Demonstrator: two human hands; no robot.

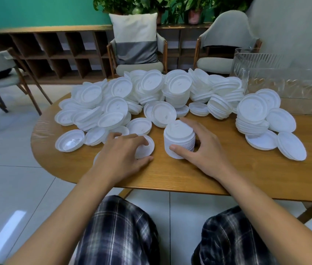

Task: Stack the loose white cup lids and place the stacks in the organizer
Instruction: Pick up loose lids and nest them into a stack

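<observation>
Two hands (120, 157) (206, 150) palm-down, fingers (130, 139) round lids (178, 133).

Left hand (124, 153): palm down, my fingers curl over one lid (144, 151), thumb at its near edge. Right hand (204, 148): I grip a lid stack (178, 134), thumb on the near side, fingers round the far side. My left forearm (71, 211) and right forearm (256, 205), both bare, extend forward.

Legwear (119, 232): dark navy plaid fabric crossed by thin white and grey lines. Left hand (122, 153), right hand (204, 150) and forearms (266, 213) are bare.
</observation>
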